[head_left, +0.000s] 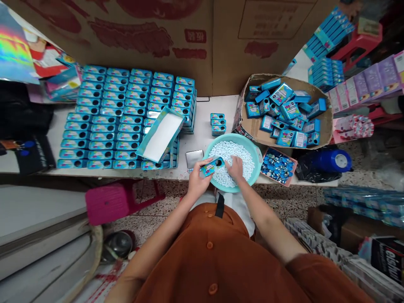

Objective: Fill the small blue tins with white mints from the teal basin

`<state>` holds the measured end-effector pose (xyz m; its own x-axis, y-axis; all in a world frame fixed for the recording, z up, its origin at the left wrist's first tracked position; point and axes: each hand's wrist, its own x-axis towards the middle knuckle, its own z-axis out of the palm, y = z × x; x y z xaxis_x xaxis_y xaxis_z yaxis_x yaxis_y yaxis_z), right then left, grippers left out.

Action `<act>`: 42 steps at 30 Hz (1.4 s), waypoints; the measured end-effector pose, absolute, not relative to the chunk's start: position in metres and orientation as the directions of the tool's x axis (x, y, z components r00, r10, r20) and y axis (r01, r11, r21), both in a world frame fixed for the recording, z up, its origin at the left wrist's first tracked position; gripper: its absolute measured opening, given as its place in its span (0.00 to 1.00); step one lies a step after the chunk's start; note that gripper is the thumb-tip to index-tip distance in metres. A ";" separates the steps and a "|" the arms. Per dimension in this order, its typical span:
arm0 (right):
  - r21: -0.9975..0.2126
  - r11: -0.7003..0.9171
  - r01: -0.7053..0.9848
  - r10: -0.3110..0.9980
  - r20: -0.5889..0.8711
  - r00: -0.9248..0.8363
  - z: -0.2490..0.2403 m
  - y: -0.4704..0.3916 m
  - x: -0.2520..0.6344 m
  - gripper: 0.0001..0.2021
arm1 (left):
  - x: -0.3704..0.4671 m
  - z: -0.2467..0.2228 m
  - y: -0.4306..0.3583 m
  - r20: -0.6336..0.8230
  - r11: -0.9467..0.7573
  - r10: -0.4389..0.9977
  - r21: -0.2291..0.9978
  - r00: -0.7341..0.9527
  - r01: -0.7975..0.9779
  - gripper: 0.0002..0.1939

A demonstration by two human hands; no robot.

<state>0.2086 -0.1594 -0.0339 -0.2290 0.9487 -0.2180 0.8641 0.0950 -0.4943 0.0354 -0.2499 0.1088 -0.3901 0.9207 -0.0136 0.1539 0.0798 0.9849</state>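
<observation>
My left hand (199,179) is closed around a small blue candy box (208,169), tilted over the rim of a mint-green basin (259,156). A dark round hole shows in the end of the box. Small white candies (229,147) fill the basin. My right hand (236,169) reaches in among them with its fingers curled and their tips partly buried; what they grip is hidden. Behind the basin stand several matching boxes (218,124) in a short row. A small silvery square item (194,159) lies left of my left hand.
Stacked blue boxes (104,122) cover the table's left side, an open tray (160,134) lying tilted on them. At right, a cardboard carton (244,122) holds loose blue boxes. Closer in sits a pink tray (292,170) of blue and silver pieces. A large cardboard wall (211,54) closes the back.
</observation>
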 end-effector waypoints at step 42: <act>-0.715 -0.488 -0.501 0.831 -0.556 -0.018 0.126 -0.109 0.194 0.23 | 0.081 0.103 -0.204 -0.134 0.163 0.984 0.946 -0.120 0.279 0.17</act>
<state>0.1944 -0.1094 0.1258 -0.0177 0.8312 -0.5556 -0.5010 -0.4883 -0.7145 0.0807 -0.2042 0.1032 -0.1201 0.9837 -0.1336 0.2789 0.1626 0.9465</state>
